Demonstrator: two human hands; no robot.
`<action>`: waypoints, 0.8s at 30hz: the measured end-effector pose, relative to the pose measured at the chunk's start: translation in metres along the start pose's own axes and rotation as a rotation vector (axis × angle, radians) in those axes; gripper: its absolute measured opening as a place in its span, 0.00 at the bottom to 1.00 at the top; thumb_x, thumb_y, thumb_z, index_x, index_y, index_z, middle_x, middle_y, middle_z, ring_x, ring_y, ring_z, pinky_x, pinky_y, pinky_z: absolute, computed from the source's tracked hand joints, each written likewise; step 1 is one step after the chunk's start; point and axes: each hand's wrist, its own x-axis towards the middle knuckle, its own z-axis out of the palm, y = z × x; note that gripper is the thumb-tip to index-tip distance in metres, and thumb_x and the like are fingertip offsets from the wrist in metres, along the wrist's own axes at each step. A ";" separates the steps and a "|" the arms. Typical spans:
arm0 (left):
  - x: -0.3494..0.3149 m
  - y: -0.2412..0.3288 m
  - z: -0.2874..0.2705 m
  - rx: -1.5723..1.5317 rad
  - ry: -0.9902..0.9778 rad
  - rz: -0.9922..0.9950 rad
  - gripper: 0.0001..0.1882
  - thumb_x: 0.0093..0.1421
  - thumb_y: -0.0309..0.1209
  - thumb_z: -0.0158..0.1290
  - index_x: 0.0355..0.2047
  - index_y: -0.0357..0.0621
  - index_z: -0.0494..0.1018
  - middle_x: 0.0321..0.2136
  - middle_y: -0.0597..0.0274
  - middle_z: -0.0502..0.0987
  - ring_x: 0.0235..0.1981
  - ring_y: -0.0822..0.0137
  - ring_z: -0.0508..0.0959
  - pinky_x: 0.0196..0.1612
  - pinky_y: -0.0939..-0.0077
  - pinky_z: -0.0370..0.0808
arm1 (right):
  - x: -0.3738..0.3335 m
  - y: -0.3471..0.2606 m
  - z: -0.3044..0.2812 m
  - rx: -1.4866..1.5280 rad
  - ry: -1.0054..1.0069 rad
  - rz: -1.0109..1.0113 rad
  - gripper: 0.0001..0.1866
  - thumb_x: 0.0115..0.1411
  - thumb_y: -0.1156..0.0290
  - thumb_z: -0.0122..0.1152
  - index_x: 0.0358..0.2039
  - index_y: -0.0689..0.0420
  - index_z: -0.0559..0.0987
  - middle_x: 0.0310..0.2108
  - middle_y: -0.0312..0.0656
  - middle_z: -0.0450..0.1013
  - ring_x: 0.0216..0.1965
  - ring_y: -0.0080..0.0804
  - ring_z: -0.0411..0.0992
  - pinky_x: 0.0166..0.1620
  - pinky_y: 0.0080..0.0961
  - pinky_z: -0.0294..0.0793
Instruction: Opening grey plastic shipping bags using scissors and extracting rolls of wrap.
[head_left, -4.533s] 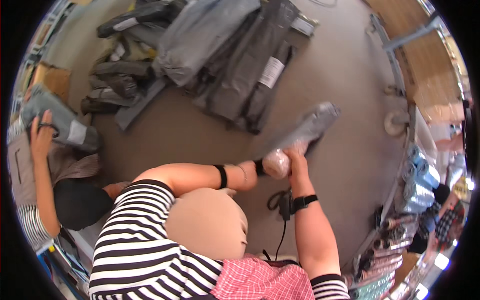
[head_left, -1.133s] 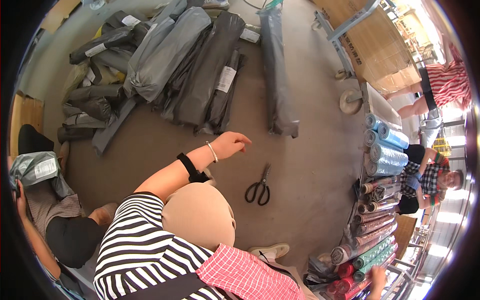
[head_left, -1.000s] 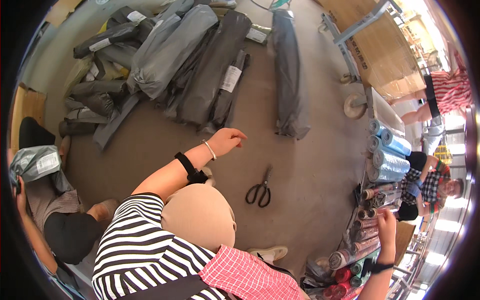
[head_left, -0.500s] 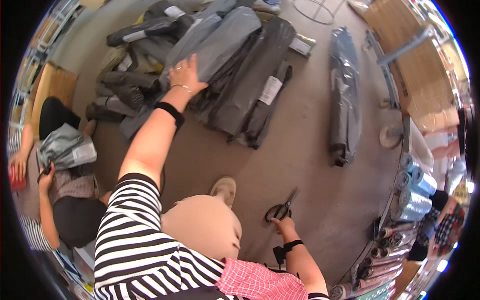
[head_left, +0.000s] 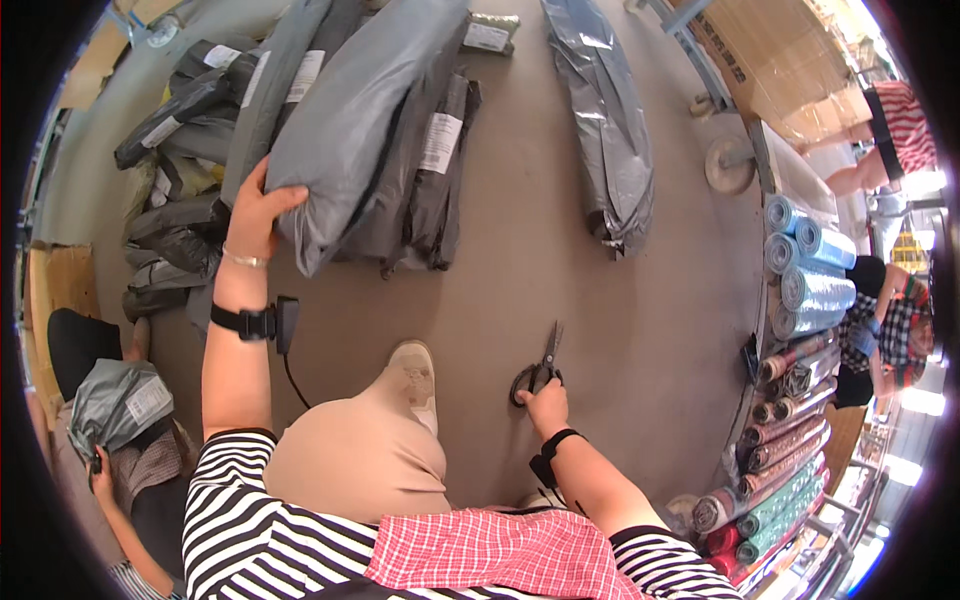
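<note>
My left hand [head_left: 258,212] grips the near end of a long grey plastic-wrapped package [head_left: 360,110], thumb on top and fingers partly hidden along its left side. That package slants away from me over other wrapped packages. Directly to its right lies a dark package with a white label [head_left: 440,140]. In my right hand [head_left: 546,405] is a pair of black-handled scissors [head_left: 552,350], blades pointing away from me above the floor. A wristband with a small black device sits on my left wrist.
Several dark wrapped packages [head_left: 180,235] are piled at the left. Another long grey package [head_left: 605,130] lies apart on the right, near a wheeled cart [head_left: 728,160]. Rolled blue sheets [head_left: 815,285] and patterned rolls [head_left: 790,440] line the right side. A person [head_left: 125,450] sits low at left, holding a grey package.
My left hand has gone from resting spread on the packages to gripping one long package's near end, which has come closer. The scissors remain in my right hand. The view has shifted.
</note>
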 end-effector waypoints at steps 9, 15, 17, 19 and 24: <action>-0.074 -0.075 0.127 0.902 -0.233 0.502 0.33 0.45 0.32 0.65 0.52 0.39 0.68 0.45 0.50 0.73 0.48 0.51 0.73 0.53 0.62 0.69 | 0.010 0.017 0.002 0.092 0.034 -0.023 0.26 0.49 0.69 0.66 0.44 0.67 0.65 0.37 0.62 0.74 0.42 0.57 0.74 0.45 0.43 0.75; -0.093 -0.171 0.127 1.136 -0.777 0.168 0.33 0.47 0.38 0.64 0.52 0.40 0.68 0.46 0.48 0.71 0.48 0.47 0.71 0.52 0.58 0.68 | 0.016 0.017 0.001 0.049 -0.018 0.040 0.24 0.47 0.65 0.66 0.42 0.64 0.71 0.40 0.56 0.75 0.45 0.54 0.73 0.49 0.42 0.73; -0.083 -0.175 0.126 1.014 -0.640 0.052 0.30 0.49 0.38 0.62 0.52 0.42 0.68 0.46 0.50 0.72 0.48 0.48 0.71 0.51 0.59 0.69 | 0.016 0.017 0.005 0.043 0.006 0.010 0.25 0.47 0.64 0.68 0.42 0.64 0.71 0.40 0.57 0.75 0.45 0.53 0.73 0.49 0.42 0.73; -0.086 -0.177 0.124 1.069 -0.599 0.168 0.28 0.51 0.37 0.62 0.51 0.42 0.69 0.45 0.50 0.72 0.47 0.48 0.71 0.50 0.61 0.70 | 0.017 0.022 0.002 0.036 0.006 0.010 0.27 0.46 0.63 0.69 0.42 0.64 0.71 0.40 0.57 0.75 0.45 0.54 0.74 0.48 0.42 0.74; -0.082 -0.185 0.118 1.091 -0.469 0.118 0.31 0.51 0.40 0.62 0.52 0.39 0.68 0.45 0.48 0.74 0.47 0.48 0.73 0.51 0.61 0.70 | 0.023 0.015 -0.001 -0.022 -0.070 -0.042 0.26 0.46 0.62 0.66 0.42 0.65 0.71 0.38 0.57 0.76 0.42 0.52 0.75 0.46 0.40 0.75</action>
